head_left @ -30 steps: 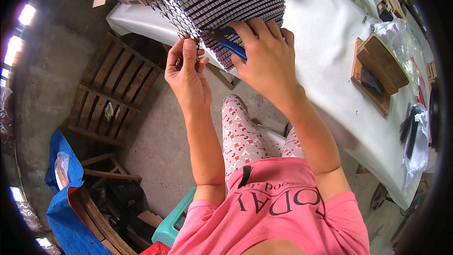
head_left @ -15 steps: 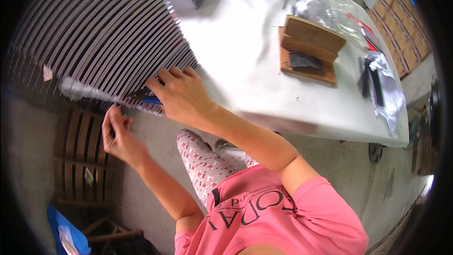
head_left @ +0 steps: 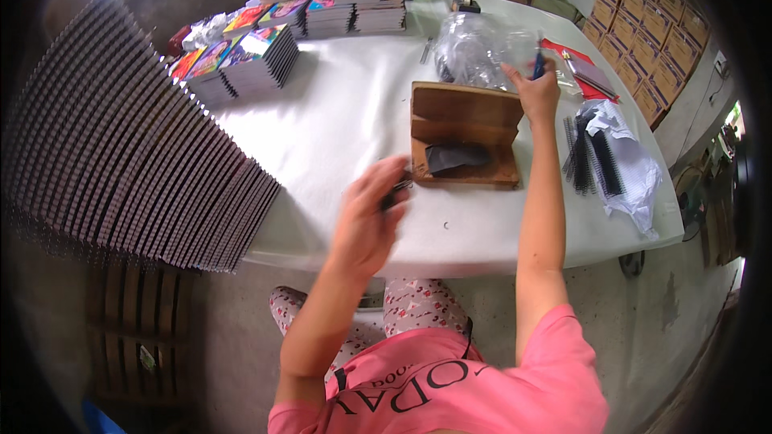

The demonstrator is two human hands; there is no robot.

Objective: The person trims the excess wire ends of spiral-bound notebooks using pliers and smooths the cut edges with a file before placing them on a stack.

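Observation:
My right hand [head_left: 537, 98] is raised at the far right of the table, closed round blue-handled pliers [head_left: 539, 66], beside a heap of clear plastic [head_left: 474, 52]. Nearer me, my left hand [head_left: 360, 225] is blurred, its fingers curled about a small dark piece [head_left: 396, 190] too smeared to make out. Between the hands stands a wooden L-shaped stand [head_left: 466, 108], with a black pad [head_left: 457, 158] on its base. At the left rises a tall fanned stack of books [head_left: 137, 145] with dark comb-like bindings along their edges.
Bundles of black binding wires [head_left: 595, 161] lie on white crumpled paper [head_left: 635, 165] at the right. Stacks of colourful books [head_left: 249, 60] stand at the back of the white table [head_left: 338, 104]. Cartons [head_left: 643, 40] are piled beyond. A wooden slatted pallet [head_left: 145, 329] sits on the floor.
Both hands have left the book stack and moved right, over the table. The right hand has carried the pliers up beside the plastic. The view has swung too.

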